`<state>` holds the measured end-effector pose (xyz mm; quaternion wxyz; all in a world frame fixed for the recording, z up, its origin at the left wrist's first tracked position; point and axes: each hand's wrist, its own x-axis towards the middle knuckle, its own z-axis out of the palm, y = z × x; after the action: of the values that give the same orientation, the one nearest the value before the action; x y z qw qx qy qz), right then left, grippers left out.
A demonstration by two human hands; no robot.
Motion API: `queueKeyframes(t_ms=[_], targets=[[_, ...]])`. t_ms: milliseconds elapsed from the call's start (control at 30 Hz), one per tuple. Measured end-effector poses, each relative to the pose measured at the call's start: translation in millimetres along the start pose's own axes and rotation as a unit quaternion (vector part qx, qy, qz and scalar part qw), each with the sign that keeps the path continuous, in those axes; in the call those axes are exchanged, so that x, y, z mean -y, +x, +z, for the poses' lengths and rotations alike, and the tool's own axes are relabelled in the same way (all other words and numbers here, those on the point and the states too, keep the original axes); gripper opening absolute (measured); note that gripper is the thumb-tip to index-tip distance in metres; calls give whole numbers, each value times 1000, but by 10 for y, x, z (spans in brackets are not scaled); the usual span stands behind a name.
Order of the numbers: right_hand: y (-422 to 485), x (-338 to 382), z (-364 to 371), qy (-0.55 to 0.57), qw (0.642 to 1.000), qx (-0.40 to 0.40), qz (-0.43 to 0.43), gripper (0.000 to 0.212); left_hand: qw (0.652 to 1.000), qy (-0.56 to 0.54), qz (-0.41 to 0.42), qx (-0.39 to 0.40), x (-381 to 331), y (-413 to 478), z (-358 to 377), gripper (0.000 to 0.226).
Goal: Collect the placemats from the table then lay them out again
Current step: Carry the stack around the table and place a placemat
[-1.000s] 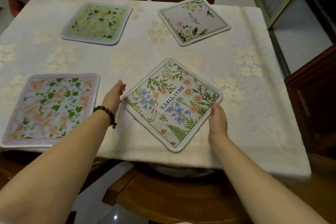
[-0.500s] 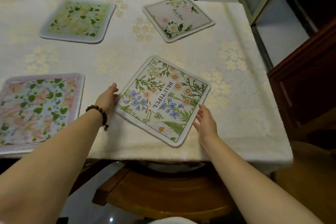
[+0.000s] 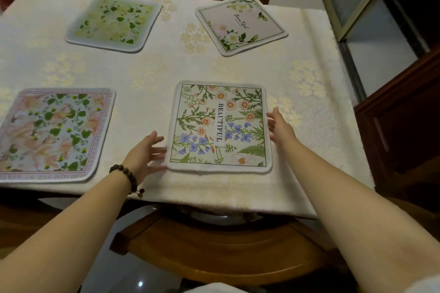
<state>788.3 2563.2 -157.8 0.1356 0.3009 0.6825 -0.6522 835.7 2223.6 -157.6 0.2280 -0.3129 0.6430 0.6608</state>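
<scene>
Near placemat: flat on counter, flanked by open, empty left hand and right hand, apparently squaring it.

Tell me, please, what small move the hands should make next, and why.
Probably reach for the far right mat and turn it square. The near mat already lies straight between the open left hand and right hand, while the far one sits tilted.
</scene>
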Motion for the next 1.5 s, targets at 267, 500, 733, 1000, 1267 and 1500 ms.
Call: queueKeyframes(t_ms=[267,500,733,1000,1267,1500], targets=[[325,301,109,-68,997,22,-8,56,993,-40,-80,74,336,-351,152,50],[509,516,291,-145,987,59,-37,58,983,-48,-114,136,506,-564,520,52],[542,536,288,-96,993,55,-41,55,980,7,-107,167,425,-660,608,58],[-61,271,35,121,991,25,-52,49,988,-16,34,151,-275,-291,175,64],[-969,-619,50,171,985,-37,4,28,985,125,116,32,-683,375,172,57],[-1041,-810,139,168,985,-40,11,19,986,132,86,44,-614,592,279,61]])
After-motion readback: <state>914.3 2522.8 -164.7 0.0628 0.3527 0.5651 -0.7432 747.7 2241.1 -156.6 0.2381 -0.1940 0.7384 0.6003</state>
